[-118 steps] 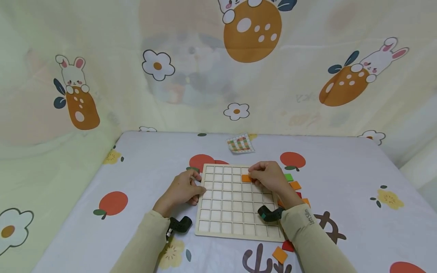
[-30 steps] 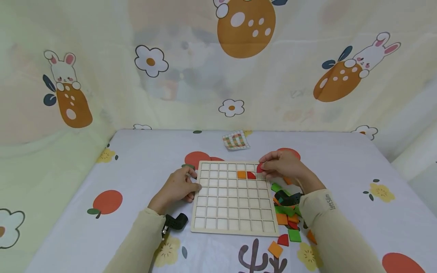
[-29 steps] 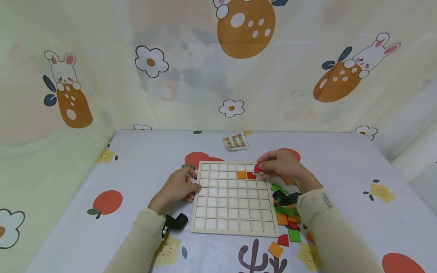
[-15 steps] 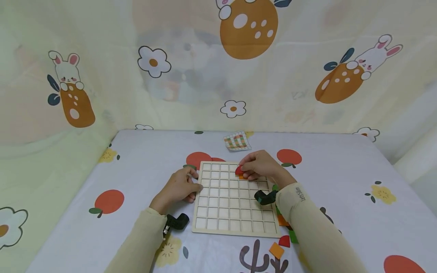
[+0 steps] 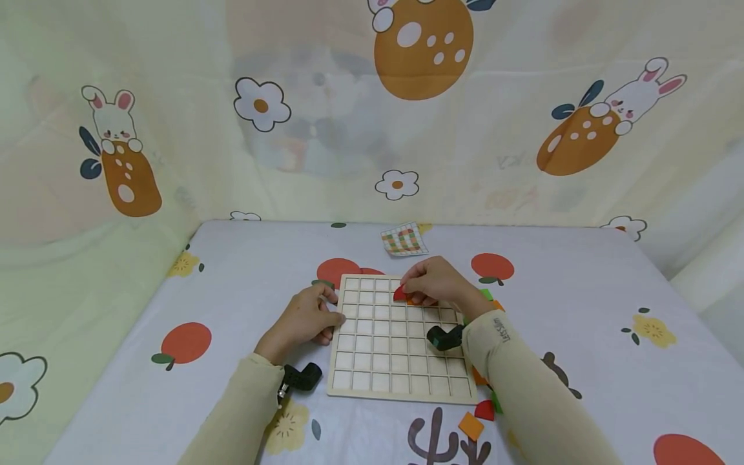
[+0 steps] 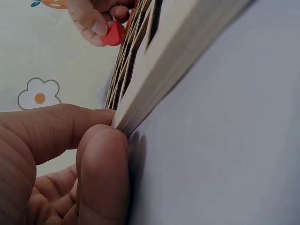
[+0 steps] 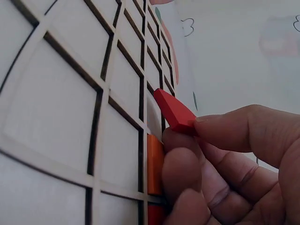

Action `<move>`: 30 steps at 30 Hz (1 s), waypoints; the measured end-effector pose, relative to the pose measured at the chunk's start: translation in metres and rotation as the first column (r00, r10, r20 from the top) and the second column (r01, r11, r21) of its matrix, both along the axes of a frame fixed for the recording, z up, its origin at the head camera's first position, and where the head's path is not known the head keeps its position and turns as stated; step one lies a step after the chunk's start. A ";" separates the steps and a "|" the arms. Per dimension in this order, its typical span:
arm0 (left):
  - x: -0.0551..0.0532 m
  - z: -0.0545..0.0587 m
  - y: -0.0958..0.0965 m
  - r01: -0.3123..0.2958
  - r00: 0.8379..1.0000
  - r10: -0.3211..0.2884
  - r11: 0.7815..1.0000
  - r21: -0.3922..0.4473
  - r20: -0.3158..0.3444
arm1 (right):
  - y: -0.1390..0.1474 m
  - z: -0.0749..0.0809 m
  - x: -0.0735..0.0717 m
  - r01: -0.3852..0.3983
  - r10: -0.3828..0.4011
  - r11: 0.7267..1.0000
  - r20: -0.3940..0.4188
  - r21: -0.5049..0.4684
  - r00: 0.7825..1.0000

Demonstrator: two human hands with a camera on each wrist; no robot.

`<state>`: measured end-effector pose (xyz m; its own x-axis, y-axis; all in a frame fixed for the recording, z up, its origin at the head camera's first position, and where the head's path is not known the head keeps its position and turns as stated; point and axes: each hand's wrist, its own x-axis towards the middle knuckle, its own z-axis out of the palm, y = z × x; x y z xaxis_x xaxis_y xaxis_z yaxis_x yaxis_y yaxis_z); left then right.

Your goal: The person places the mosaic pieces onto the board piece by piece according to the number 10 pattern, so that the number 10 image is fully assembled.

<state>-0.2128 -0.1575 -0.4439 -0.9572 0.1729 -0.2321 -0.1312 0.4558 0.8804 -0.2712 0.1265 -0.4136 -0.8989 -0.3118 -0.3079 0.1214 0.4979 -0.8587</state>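
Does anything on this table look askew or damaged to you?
Nothing looks damaged. One orange tile lies loose on the cloth, turned askew to the board, and the patterned card beyond sits crooked too.

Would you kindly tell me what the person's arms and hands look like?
The left hand and right hand wear no gloves. The pale beige fabric left sleeve looks plain; the matching right sleeve carries small dark lettering near its cuff. A black, bent left wrist device shows a silvery part; the right wrist device is also black and bent.
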 end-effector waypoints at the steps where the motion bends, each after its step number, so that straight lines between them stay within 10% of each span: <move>1: 0.000 0.000 0.000 0.000 1.000 0.000 1.000 0.003 0.000 | -0.001 0.000 0.000 -0.002 0.002 1.000 0.000 0.003 1.000; 21: 0.000 0.001 0.000 -0.003 1.000 0.003 1.000 0.004 0.006 | 0.000 -0.002 0.002 0.033 -0.032 0.999 -0.026 0.032 0.999; 30: 0.001 0.001 0.001 0.003 1.000 -0.003 1.000 -0.003 0.004 | 0.056 0.011 0.011 0.105 -0.102 0.994 -0.096 0.029 0.990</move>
